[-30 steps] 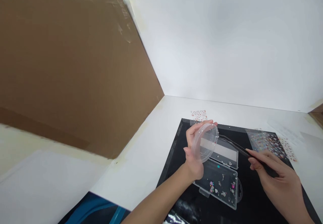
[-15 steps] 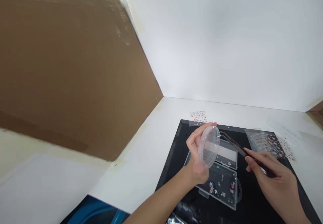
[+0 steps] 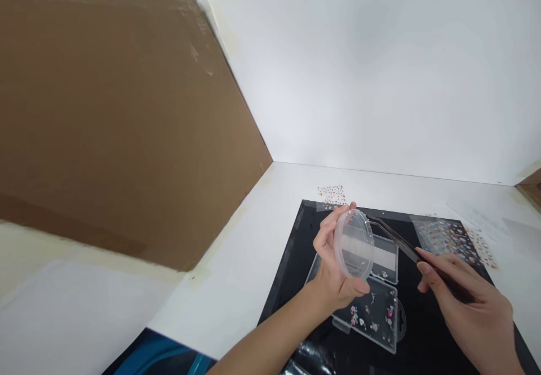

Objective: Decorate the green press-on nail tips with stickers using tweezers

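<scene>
Clear case (image 3: 381, 291) partly hidden behind L grip (image 3: 333, 256) & round clear dish (image 3: 355, 245). Tweezers (image 3: 397, 241) partly covered by R grip (image 3: 469, 301); tip contact w/ rim too small to tell. Black mat (image 3: 287, 268), blue item (image 3: 152, 352) cut off at btm; brown board (image 3: 127, 121) at L edge.

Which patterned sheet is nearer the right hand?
The larger sheet, over the black mat's far right corner, just beyond the right hand; the smaller sheet lies beyond the left hand.

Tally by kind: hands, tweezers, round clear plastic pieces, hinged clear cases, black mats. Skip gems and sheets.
Hands: 2 (left hand, right hand)
Tweezers: 1
Round clear plastic lid or dish: 1
Hinged clear case: 1
Black mat: 1
Total: 6
</scene>
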Action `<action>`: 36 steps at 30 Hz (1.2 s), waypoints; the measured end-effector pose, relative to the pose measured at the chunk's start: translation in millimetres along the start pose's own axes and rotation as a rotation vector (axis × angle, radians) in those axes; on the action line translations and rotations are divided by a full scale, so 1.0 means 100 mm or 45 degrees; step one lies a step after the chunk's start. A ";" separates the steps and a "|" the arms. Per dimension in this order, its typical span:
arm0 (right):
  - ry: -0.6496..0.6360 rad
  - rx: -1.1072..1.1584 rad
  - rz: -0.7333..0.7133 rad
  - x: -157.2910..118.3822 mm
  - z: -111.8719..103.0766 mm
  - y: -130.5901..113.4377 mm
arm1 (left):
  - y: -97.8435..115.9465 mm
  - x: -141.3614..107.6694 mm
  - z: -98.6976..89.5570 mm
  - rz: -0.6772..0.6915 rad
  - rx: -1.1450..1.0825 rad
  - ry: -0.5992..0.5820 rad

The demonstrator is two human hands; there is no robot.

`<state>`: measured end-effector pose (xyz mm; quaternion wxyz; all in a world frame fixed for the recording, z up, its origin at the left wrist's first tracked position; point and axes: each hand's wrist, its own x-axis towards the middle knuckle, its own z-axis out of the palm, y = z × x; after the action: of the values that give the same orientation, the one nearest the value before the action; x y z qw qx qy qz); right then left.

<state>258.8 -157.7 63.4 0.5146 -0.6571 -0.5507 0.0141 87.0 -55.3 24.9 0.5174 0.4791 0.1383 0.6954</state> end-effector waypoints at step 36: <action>0.087 -0.476 -0.591 -0.05 -0.04 -0.03 | -0.16 -0.08 -0.08 0.214 0.348 -0.166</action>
<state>257.1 -164.1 64.7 0.3926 -0.5969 -0.6616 -0.2278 89.8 -52.8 5.6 0.3953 0.5990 0.1572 0.6784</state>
